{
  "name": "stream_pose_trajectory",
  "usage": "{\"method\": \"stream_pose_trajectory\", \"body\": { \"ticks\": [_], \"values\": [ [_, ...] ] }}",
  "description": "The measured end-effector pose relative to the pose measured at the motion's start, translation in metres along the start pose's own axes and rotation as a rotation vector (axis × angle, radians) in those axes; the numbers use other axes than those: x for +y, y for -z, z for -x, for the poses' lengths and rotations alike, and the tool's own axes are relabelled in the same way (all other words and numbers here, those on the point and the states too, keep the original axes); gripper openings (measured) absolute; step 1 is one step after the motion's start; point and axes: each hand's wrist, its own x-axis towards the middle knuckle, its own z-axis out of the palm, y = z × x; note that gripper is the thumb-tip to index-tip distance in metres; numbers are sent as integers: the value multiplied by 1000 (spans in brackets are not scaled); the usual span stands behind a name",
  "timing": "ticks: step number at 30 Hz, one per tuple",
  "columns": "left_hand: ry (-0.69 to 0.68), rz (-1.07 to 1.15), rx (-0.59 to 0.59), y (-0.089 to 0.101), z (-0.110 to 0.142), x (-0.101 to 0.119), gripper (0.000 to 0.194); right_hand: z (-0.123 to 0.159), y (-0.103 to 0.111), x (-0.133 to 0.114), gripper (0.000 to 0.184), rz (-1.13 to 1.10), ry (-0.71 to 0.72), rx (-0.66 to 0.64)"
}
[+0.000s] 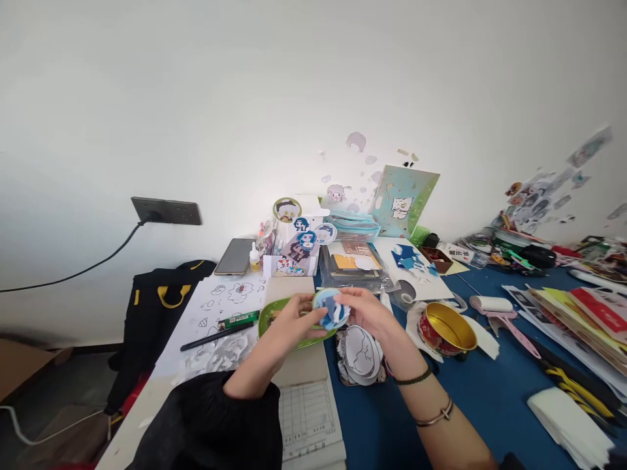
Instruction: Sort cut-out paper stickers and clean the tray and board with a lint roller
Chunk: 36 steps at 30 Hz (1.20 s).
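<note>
My left hand (290,324) and my right hand (368,313) meet over the desk and together pinch a round blue and white paper cut-out (332,309). The left fingers grip its left edge, the right fingers its right edge. Just under the hands lies a green plate (267,315). A stack of white cut-out paper shapes (361,353) sits below my right wrist. A black sleeve covers my left forearm; bracelets circle my right wrist.
A gold-lined red tin (445,328) stands right of my hands, with a lint roller (492,307) beyond it. A black pen (215,336), drawing sheets (220,303), a phone (235,256), sticker boxes (298,245) and paper piles (578,320) crowd the desk. A black bag (157,307) sits at the left.
</note>
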Motion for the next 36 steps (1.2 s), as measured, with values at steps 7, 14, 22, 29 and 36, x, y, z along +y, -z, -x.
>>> {"method": "stream_pose_trajectory", "body": {
  "ticks": [7,14,22,29,36],
  "values": [
    [-87,15,129,27,-3,-2,42,-70,52,-33,17,47,15,355],
    [-115,25,306,63,-12,-7,44,-132,50,-42,29,272,-43,418],
    [-110,11,350,69,-15,-14,41,-141,61,-39,25,769,-37,456],
    [-123,14,347,69,-15,-15,43,-118,55,-47,24,1197,215,601],
    [-132,-2,341,66,-14,-15,44,-99,58,-35,27,1422,549,319]
  ]
}}
